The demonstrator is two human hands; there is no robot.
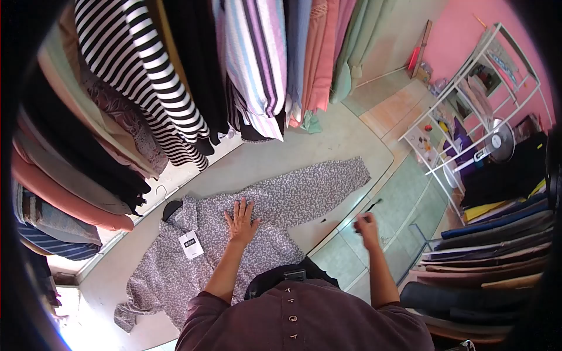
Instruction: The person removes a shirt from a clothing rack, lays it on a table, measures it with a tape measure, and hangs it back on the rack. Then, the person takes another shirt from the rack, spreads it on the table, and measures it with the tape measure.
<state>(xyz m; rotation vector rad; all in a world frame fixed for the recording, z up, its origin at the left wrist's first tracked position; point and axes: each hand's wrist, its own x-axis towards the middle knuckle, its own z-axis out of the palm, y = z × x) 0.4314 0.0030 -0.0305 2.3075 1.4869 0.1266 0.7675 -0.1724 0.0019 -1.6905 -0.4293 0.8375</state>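
Note:
A patterned grey long-sleeved shirt lies spread on a pale tabletop, one sleeve stretched out to the right. A white tag rests on its front, below the collar, and part of a dark hanger shows at the neck. My left hand presses flat on the shirt with its fingers spread. Off the table's front edge, over the tiled floor, my right hand is closed around a small dark object, too small to name.
Hanging clothes, among them a striped garment, line the far and left sides. At the right stand a white metal rack and stacked folded garments. A white fan is beside the rack.

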